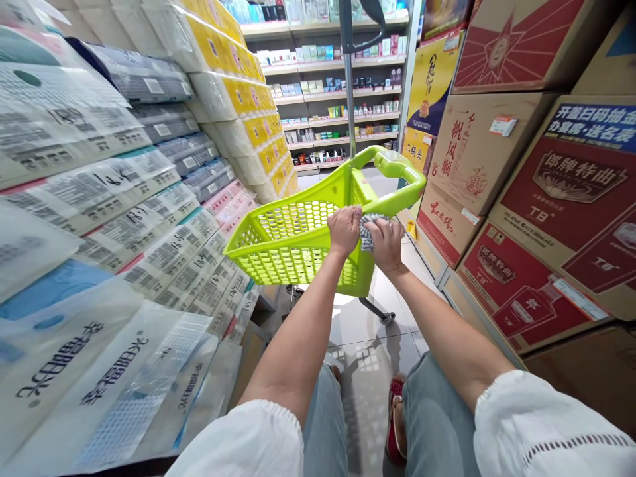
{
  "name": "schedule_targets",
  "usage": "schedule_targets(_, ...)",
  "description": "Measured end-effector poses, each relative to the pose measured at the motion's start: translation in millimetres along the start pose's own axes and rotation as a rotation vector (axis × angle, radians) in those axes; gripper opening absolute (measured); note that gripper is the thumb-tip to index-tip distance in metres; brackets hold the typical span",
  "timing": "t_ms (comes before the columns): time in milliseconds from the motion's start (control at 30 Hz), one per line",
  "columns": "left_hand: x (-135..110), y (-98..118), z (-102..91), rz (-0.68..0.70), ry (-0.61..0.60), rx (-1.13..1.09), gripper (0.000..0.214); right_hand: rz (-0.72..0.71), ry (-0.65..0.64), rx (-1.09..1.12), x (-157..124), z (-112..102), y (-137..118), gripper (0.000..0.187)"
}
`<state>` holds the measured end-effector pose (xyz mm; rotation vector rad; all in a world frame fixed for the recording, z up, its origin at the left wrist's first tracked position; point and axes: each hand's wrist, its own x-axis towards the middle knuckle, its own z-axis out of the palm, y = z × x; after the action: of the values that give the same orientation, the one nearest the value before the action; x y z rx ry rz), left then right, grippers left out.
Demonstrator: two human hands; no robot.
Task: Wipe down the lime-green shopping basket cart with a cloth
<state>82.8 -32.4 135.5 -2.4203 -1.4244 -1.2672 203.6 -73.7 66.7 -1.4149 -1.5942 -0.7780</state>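
A lime-green shopping cart (293, 255) with a perforated plastic basket stands ahead of me, turned sideways, its looped handle to the right. My left hand (344, 230) is closed at the basket's near top rim. Right beside it, my right hand (386, 242) is bent around a bunched grey-and-white striped cloth (366, 232), which presses against the rim near the foot of the handle. The cloth touches the left thumb side too; whether those fingers also pinch it is hidden. Inside the basket, the visible part shows only green lattice.
Stacked plastic-wrapped paper packs (149, 232) line the left, with yellow-and-white bundles (248, 132) behind. Cardboard liquor boxes (561, 192) rise at the right. A grey metal pole (350, 99) stands beyond the cart, before shelves (342, 94) of small goods. Tiled floor (365, 358) runs between.
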Motion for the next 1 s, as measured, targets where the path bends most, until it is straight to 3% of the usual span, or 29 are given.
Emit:
schedule_targets(100, 1.0, 0.3, -1.2, -0.009, 0.006, -0.004, 0.044, -0.163, -0.121, 0.016, -22.8, 1.8, 5.8, 0.028)
schedule_targets(167, 1.0, 0.9, -1.8, -0.015, 0.015, -0.007, 0.044, -0.208, -0.154, 0.039, -22.8, -3.0, 6.6, 0.028)
schedule_targets(333, -0.7, -0.6, -0.3, 0.011, 0.029, 0.000, 0.037, 0.048, -0.018, 0.045, 24.9, -26.5, -13.4, 0.033)
schedule_targets(500, -2.0, -0.9, 0.1, 0.017, 0.016, -0.014, 0.031, 0.054, -0.097, 0.002, 65.9, -48.3, -28.2, 0.036)
schedule_targets(600, -2.6, 2.9, -2.8, -0.005, 0.024, -0.058, 0.039, 0.090, -0.125, -0.043, 75.3, -63.5, -15.0, 0.036)
schedule_targets(767, -4.4, 7.2, -7.2, -0.030, 0.034, -0.111, 0.043, 0.314, -0.018, -0.078, 85.3, -86.9, 5.3, 0.041)
schedule_targets(833, -4.7, 6.5, -7.0, -0.029, 0.041, -0.109, 0.042, 0.324, -0.030, -0.063, 85.2, -87.0, -2.2, 0.040)
schedule_targets(1000, -4.4, 0.9, -5.8, -0.025, 0.003, -0.067, 0.027, 0.167, -0.202, -0.026, 75.4, -71.9, -41.0, 0.034)
